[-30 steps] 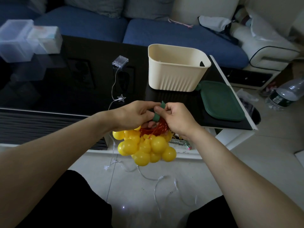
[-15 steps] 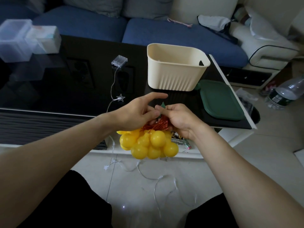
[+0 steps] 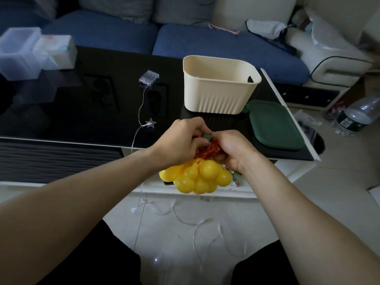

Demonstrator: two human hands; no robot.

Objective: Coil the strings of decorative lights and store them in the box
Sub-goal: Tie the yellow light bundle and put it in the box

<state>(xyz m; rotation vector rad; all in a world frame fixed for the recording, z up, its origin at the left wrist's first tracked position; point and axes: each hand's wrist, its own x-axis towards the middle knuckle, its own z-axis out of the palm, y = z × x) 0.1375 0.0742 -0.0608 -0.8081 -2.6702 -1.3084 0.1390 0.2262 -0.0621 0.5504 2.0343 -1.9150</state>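
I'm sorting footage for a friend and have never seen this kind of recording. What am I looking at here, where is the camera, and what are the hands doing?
There is no machine: a person wears one wide-angle camera on the head, looking forward and down at their own bare arms. The left hand and right hand together grip a coil of orange wire with a small green piece at its top; a cluster of yellow ball lights hangs beneath. Ahead is a black table bearing a cream box, open on top, a green lid beside it, and a clear battery case whose thin wire runs past a star light down to the floor.
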